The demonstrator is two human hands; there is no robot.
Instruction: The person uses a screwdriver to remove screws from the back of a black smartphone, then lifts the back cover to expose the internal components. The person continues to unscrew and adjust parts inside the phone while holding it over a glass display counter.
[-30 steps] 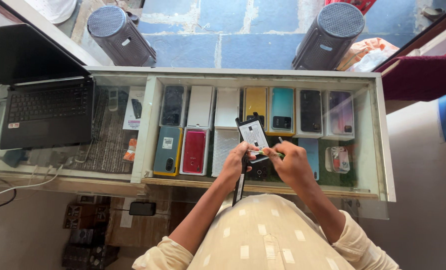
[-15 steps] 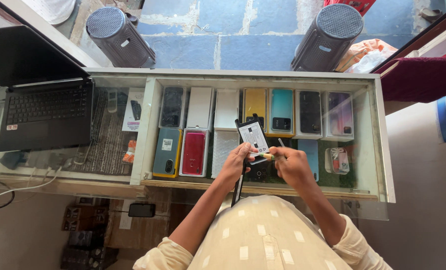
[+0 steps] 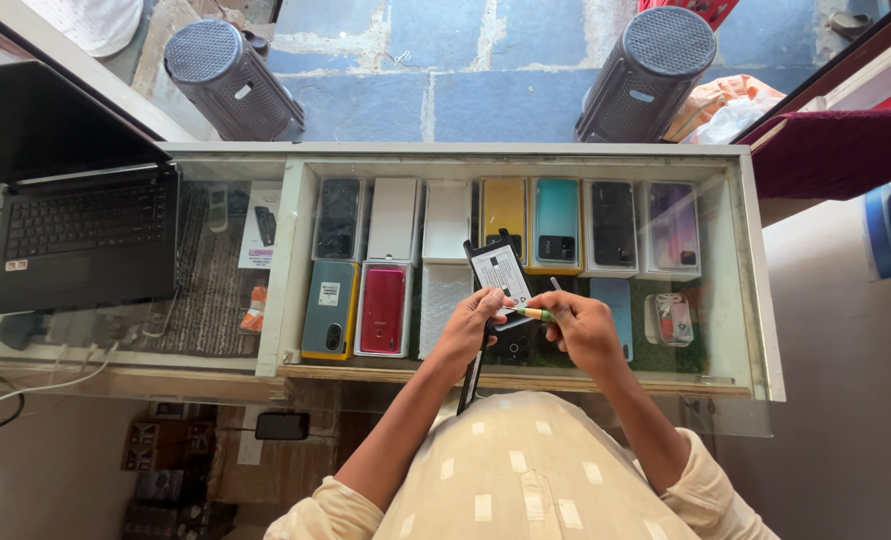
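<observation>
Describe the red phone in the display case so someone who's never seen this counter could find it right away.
Start at the glass display counter to the right of the open black laptop. In its nearer row of phones, the red phone lies second from the left, just left of the person's left hand. It is the only red one, between a teal-and-yellow phone and a white box.

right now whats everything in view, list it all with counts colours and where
black opened phone with white inner panel: 1, held over the glass counter
green-and-yellow slim tool: 1, between both hands
glass display counter: 1, white frame, centre
phones and boxes under the glass: about a dozen; black, white, yellow, teal, red, grey, lilac
black laptop: 1, open, left on counter
dark mesh cylinders: 2, on blue stone floor beyond counter
maroon cloth: 1, right
left hand: grips phone
right hand: holds tool
</observation>
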